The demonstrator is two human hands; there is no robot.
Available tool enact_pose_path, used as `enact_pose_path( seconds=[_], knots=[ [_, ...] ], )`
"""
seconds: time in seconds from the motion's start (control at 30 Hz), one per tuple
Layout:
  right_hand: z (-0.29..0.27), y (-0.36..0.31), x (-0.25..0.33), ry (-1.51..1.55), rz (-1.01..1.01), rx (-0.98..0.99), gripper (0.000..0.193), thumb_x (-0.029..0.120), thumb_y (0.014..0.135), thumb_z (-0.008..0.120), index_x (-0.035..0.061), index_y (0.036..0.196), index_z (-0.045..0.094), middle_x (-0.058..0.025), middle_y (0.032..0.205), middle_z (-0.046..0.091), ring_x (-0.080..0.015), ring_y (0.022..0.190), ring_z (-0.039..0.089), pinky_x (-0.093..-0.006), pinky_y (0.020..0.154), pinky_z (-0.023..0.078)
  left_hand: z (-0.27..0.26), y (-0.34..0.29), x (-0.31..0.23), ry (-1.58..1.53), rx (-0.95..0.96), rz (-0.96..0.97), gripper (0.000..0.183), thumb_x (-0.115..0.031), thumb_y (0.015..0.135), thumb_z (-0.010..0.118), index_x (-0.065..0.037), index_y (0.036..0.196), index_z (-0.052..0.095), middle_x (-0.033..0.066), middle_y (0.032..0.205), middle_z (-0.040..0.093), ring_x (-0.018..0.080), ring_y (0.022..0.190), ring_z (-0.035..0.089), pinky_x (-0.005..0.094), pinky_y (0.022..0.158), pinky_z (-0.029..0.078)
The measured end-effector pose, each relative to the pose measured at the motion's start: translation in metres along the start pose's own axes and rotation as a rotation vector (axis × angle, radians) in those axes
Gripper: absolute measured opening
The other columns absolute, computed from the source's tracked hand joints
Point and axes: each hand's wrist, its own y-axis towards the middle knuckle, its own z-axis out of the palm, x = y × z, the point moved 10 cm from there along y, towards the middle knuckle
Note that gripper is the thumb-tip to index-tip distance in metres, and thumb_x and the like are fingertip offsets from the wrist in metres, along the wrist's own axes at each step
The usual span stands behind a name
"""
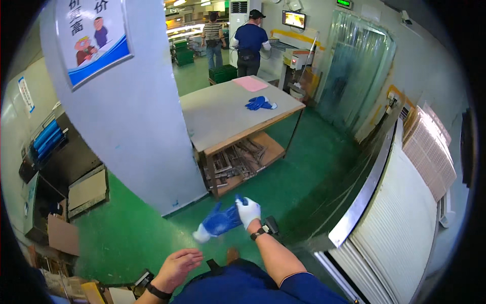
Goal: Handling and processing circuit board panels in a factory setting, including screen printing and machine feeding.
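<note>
Glove (218, 223), blue with a white cuff, hangs loose in mid-air over the green floor (304, 167), cuff end lower left, fingers pointing toward your right hand (248, 211). Your right hand already wears a white and blue glove and pinches the loose glove by its fingertips, fingers closed on it. Watch-type band on that wrist. Your left hand (178, 266) is bare, palm down, fingers spread and relaxed, holding nothing, well apart from the glove, lower left of it. Ahead: grey pillar (131, 126), then a worktable (228, 119) with a pair of blue gloves (260, 103) near its right edge and a pink sheet (250, 83) at its far corner. Two people stand beyond the table, backs turned.
</note>
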Motion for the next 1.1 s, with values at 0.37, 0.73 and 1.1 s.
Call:
enact_pose_path(
  seconds=[0.37, 0.73, 1.1],
  knots=[
    [0.047, 0.046, 0.164, -0.133, -0.563, 0.5, 0.037, 0.046, 0.089, 0.055, 0.0106, 0.093, 0.066, -0.0186, 0.088, 0.067, -0.0393, 0.085, 0.064, -0.0465, 0.074, 0.05, 0.047, 0.164, -0.152, 0.592, -0.111, 0.558, 0.033, -0.018, 0.088, 0.065, -0.001, 0.113, 0.051, 0.017, 0.114, 0.058, 0.0254, 0.109, 0.056, 0.0371, 0.087, 0.045],
    [-0.011, 0.16, 0.161, -0.226, -0.423, 0.219, 0.035, 0.043, 0.089, 0.056, 0.0105, 0.096, 0.066, -0.0169, 0.09, 0.068, -0.0391, 0.085, 0.064, -0.0466, 0.071, 0.05, 0.153, 0.347, -0.184, 0.692, 0.709, 0.012, 0.071, -0.016, 0.081, 0.079, 0.001, 0.138, 0.041, 0.0101, 0.127, 0.056, 0.0196, 0.116, 0.055, 0.0352, 0.1, 0.045],
    [-0.145, 0.252, 0.084, 0.773, -0.273, -0.335, 0.056, 0.025, 0.098, 0.058, -0.0039, 0.142, 0.038, -0.0148, 0.136, 0.053, -0.021, 0.117, 0.056, -0.0341, 0.1, 0.046, 0.238, 0.517, -0.203, 0.53, 0.382, 0.103, 0.022, -0.01, 0.092, 0.063, 0.0, 0.112, 0.063, 0.0039, 0.099, 0.064, 0.0147, 0.086, 0.061, 0.0298, 0.078, 0.051]
  ],
)
